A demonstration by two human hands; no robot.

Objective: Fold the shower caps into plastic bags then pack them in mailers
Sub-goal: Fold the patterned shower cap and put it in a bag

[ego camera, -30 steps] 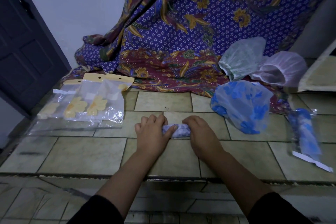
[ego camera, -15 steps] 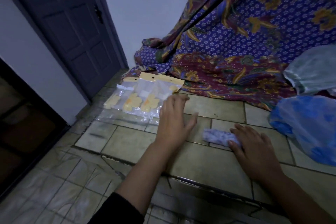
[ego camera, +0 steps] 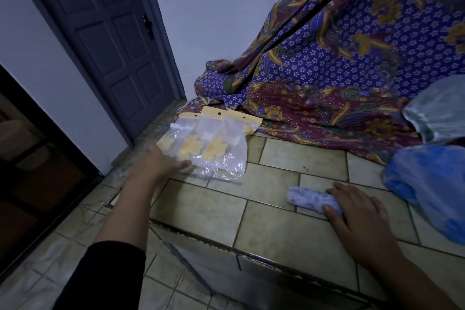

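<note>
Progress looks early: one cap is folded, none is bagged that I can see, and no mailers are in view.

Far left of the plastic bags (ego camera: 216, 143) stands a dark panelled door (ego camera: 113, 40). At the bags' lower left corner is the left hand (ego camera: 156, 166), its thumb lying on the edge of the pile. The fingers are blurred, so I cannot tell whether it has hold of a bag or only touches it.

The bags lie flat and overlapping on the tiled step (ego camera: 264, 214), clear with yellow headers and yellow flower prints, and they appear empty. Behind and to the right of them hangs a patterned batik cloth (ego camera: 339, 70).

Well to the right of the bags, nearer the camera, the folded shower cap (ego camera: 307, 197) lies as a small roll. The right hand (ego camera: 362, 219) grasps its right end, thumb on the near side, fingers over the far side.

Further right of the bags sit a blue shower cap (ego camera: 427, 181) and, behind it, a pale shower cap (ego camera: 437, 111), both puffed and unfolded. Those, the bagging and the mailers remain.
</note>
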